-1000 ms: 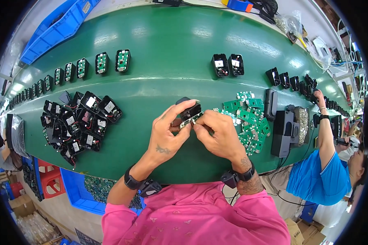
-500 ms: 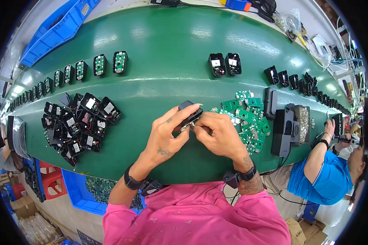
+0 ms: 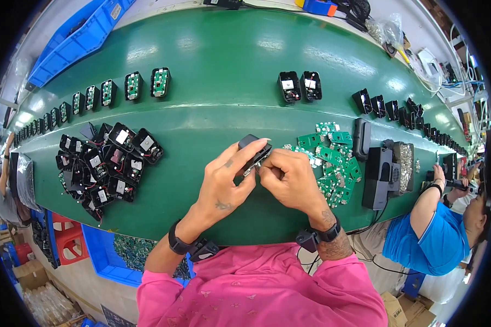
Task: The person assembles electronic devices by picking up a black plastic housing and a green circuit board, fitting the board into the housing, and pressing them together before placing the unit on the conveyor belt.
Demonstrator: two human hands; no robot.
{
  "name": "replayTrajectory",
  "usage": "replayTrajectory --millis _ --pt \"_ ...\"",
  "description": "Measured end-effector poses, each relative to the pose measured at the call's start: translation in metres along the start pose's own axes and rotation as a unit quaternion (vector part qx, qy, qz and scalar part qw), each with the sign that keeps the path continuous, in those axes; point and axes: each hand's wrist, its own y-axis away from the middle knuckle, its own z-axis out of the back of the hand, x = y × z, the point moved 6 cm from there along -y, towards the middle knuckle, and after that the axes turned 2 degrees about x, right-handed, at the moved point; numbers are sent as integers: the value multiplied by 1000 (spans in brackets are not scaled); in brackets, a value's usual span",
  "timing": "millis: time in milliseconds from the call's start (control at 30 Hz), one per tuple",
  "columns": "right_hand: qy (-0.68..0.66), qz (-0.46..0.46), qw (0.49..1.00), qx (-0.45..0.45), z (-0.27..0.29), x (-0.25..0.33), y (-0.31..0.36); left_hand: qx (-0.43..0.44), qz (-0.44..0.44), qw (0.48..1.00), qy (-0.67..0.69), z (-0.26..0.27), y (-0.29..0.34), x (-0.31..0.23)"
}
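Gripping 1 black plastic box (image 3: 249,140) in our left hand (image 3: 223,177).
Right hand (image 3: 289,174) curled, hold unclear; upper-left black boxes (image 3: 168,91) have green circuit boards (image 3: 160,83), 2 upper-centre boxes (image 3: 285,96) none.

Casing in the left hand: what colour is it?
The casing is black, as the head view shows.

Glossy green workbench (image 3: 218,65), pale floor (image 3: 90,284)
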Motion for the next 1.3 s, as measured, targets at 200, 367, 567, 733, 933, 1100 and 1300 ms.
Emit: replayTrajectory --millis 200,367,567,733,933,1100,1300 --pt "17 22 1000 -3 -4 1 0 -9 10 1000 -13 -1 3 3" --pt "31 33 999 -7 -8 -2 0 -33 12 997 -74 -4 5 -1" --pt "-22 -67 992 -100 13 4 0 -64 99 966 232 2 2 12" --pt "-80 -130 988 -34 7 -15 1 -10 133 942 308 -4 0 17" --pt "-86 -78 990 -82 12 2 4 -16 129 968 215 -1 0 15" --pt "-100 20 993 -59 6 14 2 -16 130 965 225 -1 0 14" --pt "-202 -106 973 -30 12 -7 5 -24 110 975 190 1 2 18"
